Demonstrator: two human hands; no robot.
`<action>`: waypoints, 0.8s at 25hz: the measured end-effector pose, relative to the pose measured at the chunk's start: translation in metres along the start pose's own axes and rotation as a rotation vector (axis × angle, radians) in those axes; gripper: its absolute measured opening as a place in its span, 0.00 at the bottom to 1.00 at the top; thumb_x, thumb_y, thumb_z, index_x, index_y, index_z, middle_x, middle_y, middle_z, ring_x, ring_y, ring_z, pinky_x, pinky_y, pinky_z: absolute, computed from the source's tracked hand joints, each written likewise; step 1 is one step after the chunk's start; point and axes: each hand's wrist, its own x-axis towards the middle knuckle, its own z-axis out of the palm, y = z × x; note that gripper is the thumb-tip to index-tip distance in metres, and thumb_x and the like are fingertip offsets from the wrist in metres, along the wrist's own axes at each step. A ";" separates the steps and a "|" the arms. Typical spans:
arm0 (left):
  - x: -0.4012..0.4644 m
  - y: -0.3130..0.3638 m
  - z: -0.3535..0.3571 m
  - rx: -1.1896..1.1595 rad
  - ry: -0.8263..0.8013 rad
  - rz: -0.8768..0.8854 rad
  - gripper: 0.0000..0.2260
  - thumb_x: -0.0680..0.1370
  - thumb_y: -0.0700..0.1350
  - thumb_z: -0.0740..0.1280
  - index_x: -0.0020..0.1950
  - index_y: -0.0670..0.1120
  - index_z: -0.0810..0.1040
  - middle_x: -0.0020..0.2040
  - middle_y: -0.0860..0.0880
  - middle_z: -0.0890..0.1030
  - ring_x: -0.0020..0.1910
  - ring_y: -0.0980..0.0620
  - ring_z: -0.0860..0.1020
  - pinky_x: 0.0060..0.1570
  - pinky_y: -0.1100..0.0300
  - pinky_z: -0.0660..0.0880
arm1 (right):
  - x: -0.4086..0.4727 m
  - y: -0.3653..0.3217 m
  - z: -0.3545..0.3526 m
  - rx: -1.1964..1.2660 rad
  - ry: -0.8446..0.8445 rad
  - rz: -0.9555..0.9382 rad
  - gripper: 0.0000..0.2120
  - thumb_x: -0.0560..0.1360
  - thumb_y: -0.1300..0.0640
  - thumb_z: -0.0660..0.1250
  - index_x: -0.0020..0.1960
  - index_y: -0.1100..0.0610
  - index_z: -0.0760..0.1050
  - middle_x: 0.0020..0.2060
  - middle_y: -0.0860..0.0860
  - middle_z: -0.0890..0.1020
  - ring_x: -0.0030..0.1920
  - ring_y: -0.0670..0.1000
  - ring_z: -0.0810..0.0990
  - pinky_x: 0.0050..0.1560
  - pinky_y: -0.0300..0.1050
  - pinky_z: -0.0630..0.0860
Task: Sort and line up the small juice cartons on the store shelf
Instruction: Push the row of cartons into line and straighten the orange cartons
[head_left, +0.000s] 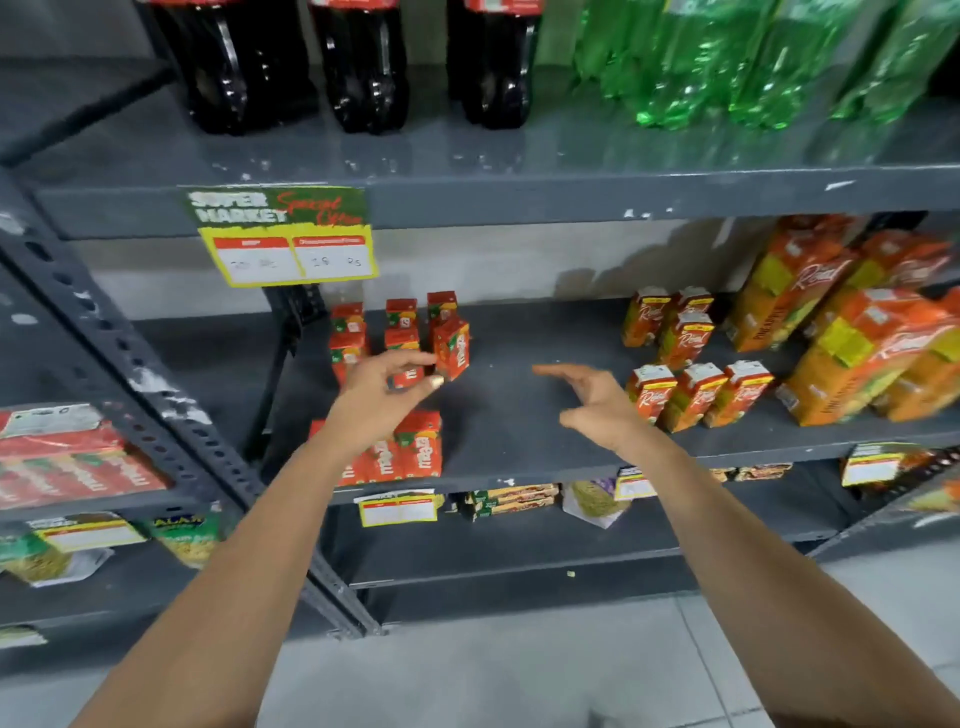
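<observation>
Head view looks down on a grey metal store shelf, read here from 9 o'clock across to 3 o'clock. At 9 o'clock, on the neighbouring rack, large red Maaza cartons lie flat. Up at 11 o'clock a green and yellow price tag hangs from the shelf above. Below it, small red Maaza juice cartons stand in short rows running back toward the wall, with 3 more Maaza cartons at the front edge, partly hidden by the forearm.

Left hand reaches over these rows; its thumb and fingers are pinching 1 tilted Maaza carton, which leans off upright at the right end of the rows, its base at or just above the shelf.

Right hand hovers near the centre of the shelf, fingers spread loosely and holding nothing, just beside the small orange Real juice cartons. Of these, 3 stand in a front row and about 3 more behind them.

At 3 o'clock, large orange Real cartons lean in a pile. At 12 o'clock on the upper shelf stand dark cola bottles, and at 1 o'clock green bottles.
</observation>
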 end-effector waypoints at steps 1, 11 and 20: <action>0.008 0.013 0.025 0.016 -0.047 0.023 0.13 0.73 0.46 0.73 0.57 0.54 0.81 0.56 0.54 0.82 0.57 0.57 0.78 0.58 0.62 0.72 | -0.008 0.012 -0.030 -0.069 0.092 -0.022 0.36 0.66 0.77 0.67 0.64 0.44 0.76 0.70 0.47 0.72 0.73 0.47 0.66 0.51 0.27 0.72; 0.053 0.051 0.264 -0.056 -0.343 -0.236 0.43 0.60 0.51 0.82 0.71 0.52 0.68 0.67 0.54 0.74 0.65 0.52 0.73 0.64 0.52 0.70 | -0.038 0.164 -0.230 -0.059 0.238 0.139 0.53 0.62 0.61 0.82 0.78 0.52 0.55 0.75 0.50 0.65 0.75 0.50 0.62 0.73 0.49 0.61; 0.064 0.073 0.317 -0.135 -0.216 -0.361 0.26 0.60 0.45 0.83 0.55 0.51 0.79 0.49 0.54 0.83 0.47 0.58 0.81 0.50 0.58 0.78 | 0.010 0.166 -0.220 -0.024 -0.037 0.193 0.30 0.65 0.59 0.81 0.65 0.56 0.76 0.59 0.51 0.82 0.57 0.47 0.80 0.65 0.52 0.74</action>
